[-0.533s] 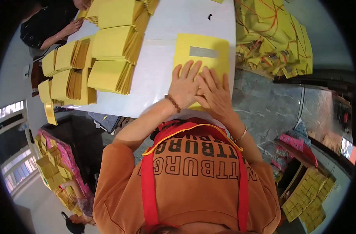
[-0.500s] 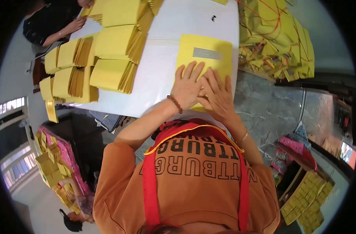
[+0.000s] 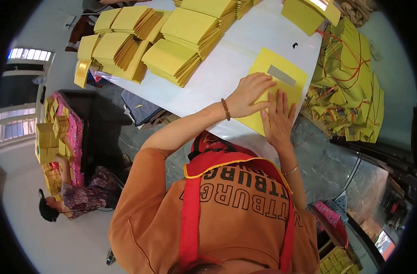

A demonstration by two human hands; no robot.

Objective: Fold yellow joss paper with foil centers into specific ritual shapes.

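A flat yellow paper piece (image 3: 296, 93), like an envelope or folder, lies on the white table with a grey rectangular patch (image 3: 281, 76) near its far edge. My left hand (image 3: 250, 95) rests on its left part, fingers stretched toward the patch, some tips just beside it. Lower down on the right, my right hand (image 3: 279, 119) lies flat on the same piece with its fingers extended. Neither hand grips anything. The paper under my palms and fingers is hidden.
Stacks of folded yellow paper pieces (image 3: 172, 59) cover the left of the white table (image 3: 231, 59). A yellow box-like piece (image 3: 304, 16) stands at the far right. Beyond the right edge are bundles tied with red string (image 3: 350, 82). Another person (image 3: 83, 192) works at the left.
The view has turned, so the table now appears slanted. My left hand has swung to point right, and my hands, earlier overlapping, are now slightly apart on the yellow paper piece.
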